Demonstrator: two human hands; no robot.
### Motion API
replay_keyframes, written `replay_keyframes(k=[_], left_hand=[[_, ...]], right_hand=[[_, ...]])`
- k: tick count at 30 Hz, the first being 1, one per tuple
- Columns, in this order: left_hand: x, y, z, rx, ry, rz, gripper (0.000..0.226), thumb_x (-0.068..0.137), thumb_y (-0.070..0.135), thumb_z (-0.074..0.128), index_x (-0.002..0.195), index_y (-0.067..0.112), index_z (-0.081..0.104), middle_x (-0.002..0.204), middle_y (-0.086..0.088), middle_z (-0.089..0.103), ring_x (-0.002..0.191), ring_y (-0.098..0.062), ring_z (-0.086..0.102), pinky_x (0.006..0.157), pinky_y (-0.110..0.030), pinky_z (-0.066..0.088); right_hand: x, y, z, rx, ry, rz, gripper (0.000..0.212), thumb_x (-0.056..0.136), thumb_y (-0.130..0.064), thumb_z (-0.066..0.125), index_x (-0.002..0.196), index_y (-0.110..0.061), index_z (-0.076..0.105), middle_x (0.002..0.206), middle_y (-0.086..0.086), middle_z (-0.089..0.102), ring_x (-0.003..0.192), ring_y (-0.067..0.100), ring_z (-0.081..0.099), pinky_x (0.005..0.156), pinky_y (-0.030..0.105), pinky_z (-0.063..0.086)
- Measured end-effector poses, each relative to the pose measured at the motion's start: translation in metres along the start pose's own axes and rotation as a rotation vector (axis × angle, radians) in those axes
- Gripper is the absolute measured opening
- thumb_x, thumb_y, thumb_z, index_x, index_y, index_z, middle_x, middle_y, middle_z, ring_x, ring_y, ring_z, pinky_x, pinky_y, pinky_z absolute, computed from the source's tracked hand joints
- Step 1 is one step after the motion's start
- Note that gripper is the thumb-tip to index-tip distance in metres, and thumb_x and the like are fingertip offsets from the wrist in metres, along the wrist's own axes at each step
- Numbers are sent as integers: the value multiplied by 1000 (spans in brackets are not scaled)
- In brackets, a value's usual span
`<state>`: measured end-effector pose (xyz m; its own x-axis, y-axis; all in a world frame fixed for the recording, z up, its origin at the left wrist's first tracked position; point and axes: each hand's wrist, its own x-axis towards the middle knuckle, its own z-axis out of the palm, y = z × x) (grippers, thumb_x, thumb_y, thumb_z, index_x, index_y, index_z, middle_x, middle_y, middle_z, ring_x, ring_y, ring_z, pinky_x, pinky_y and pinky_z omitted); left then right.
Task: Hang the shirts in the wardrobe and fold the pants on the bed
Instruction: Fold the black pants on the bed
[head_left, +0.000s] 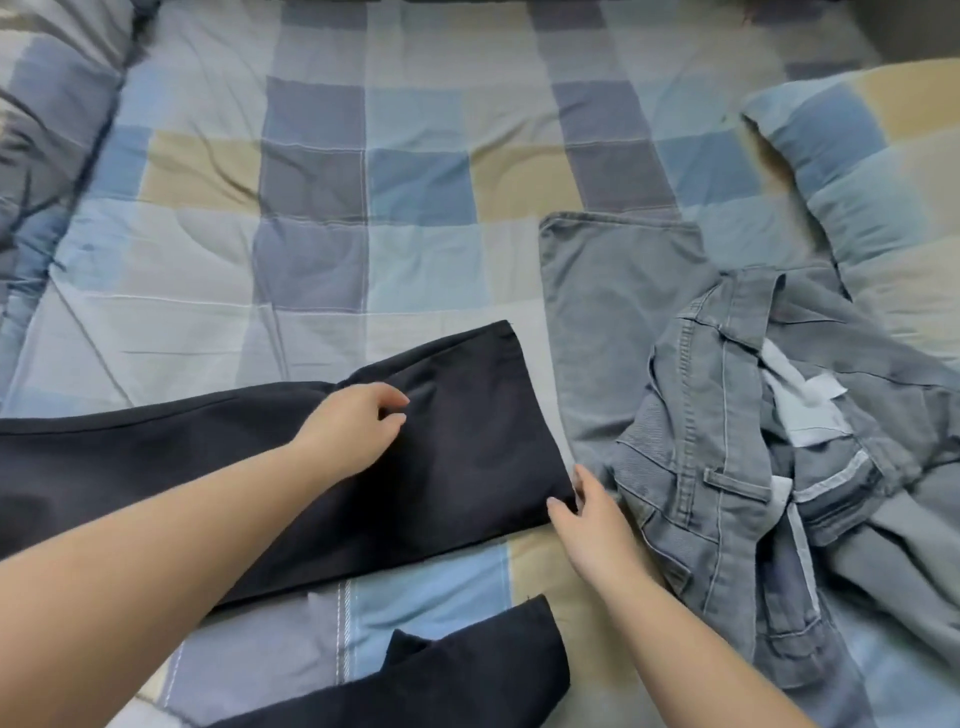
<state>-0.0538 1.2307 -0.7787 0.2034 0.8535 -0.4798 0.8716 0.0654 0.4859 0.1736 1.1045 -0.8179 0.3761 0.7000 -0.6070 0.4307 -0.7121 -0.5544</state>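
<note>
Dark navy pants (457, 467) lie across the near part of the bed, one leg stretched toward the centre and its other leg (441, 680) near the bottom edge of view. My left hand (348, 431) lies on top of the upper leg with the fingers loosely bent on the cloth. My right hand (587, 514) pinches the near corner of that leg's hem. Grey jeans (727, 441) lie crumpled to the right, waistband open, one leg (613, 291) laid flat toward the far side.
The bed wears a checked blue, grey and beige cover (363, 182). A matching pillow (872, 156) sits at the right and a bunched duvet (47, 130) at the left. No shirts or wardrobe are in view.
</note>
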Motion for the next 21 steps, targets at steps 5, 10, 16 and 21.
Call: replay_keyframes(k=[5, 10, 16, 21], left_hand=[[69, 25, 26, 51, 62, 27, 51, 93, 17, 51, 143, 19, 38, 139, -4, 49, 119, -26, 55, 101, -39, 44], [101, 31, 30, 74, 116, -91, 30, 93, 15, 54, 123, 13, 57, 105, -11, 68, 95, -29, 66, 90, -38, 50], [102, 55, 29, 99, 134, 69, 32, 93, 12, 54, 125, 15, 56, 121, -7, 62, 104, -20, 60, 87, -28, 42], [37, 50, 62, -73, 168, 297, 28, 91, 11, 58, 117, 20, 59, 116, 3, 52, 92, -5, 58, 93, -21, 44]], right_hand=[[29, 14, 13, -22, 62, -47, 26, 86, -38, 61, 101, -16, 65, 114, -1, 54, 108, 18, 51, 95, 37, 41], [36, 32, 6, 194, -36, -55, 42, 83, -42, 65, 87, -1, 64, 88, 15, 65, 79, 13, 58, 75, 32, 44], [22, 49, 0, 340, 77, -76, 20, 82, -38, 70, 88, -20, 64, 86, -7, 69, 85, 5, 61, 75, 20, 46], [-2, 61, 5, 498, -20, -91, 46, 86, -17, 68, 127, -22, 49, 91, -4, 69, 80, 9, 65, 81, 22, 48]])
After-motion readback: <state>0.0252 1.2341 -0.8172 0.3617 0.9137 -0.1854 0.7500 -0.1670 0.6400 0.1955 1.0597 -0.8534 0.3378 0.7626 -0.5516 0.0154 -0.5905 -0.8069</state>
